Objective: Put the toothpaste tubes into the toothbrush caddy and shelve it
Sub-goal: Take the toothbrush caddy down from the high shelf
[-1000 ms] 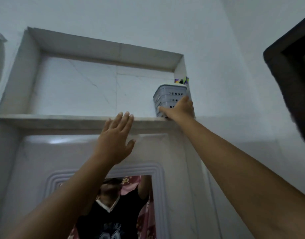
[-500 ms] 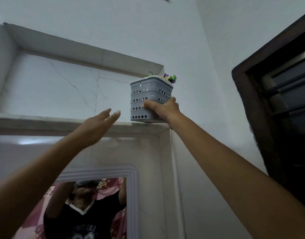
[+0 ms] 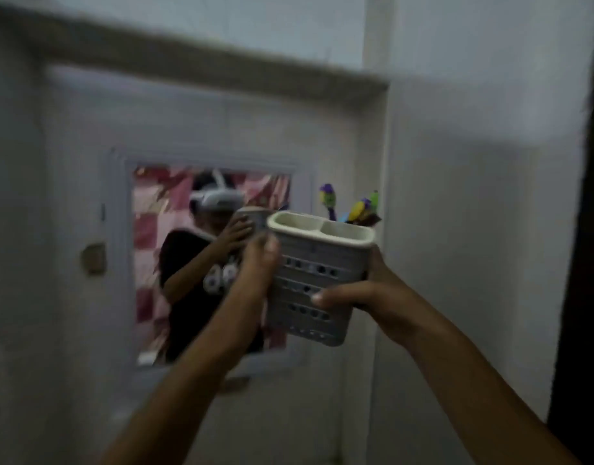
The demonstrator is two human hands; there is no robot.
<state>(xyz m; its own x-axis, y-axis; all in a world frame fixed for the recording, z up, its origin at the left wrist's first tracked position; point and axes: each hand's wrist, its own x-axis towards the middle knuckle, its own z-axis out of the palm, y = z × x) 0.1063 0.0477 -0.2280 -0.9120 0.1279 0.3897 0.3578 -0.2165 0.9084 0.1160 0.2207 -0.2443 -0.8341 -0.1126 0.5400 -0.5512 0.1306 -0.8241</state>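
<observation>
The grey perforated toothbrush caddy (image 3: 314,283) is held in the air in front of the mirror, tilted slightly. My left hand (image 3: 257,263) grips its left side near the rim. My right hand (image 3: 366,295) wraps its right side, thumb across the front. Colourful toothbrush heads (image 3: 352,208) stick up from the caddy's far right compartment. The two near compartments look empty from here. No toothpaste tube is in view. The picture is blurred by motion.
A framed wall mirror (image 3: 161,263) shows a person's reflection with a headset. The stone shelf ledge (image 3: 201,67) runs across the wall above. A dark door frame (image 3: 587,229) borders the right edge.
My right hand has lifted the caddy off the high shelf and brought it down to mirror height. My left hand, open before, now grips the caddy's left side. The view has tilted downward.
</observation>
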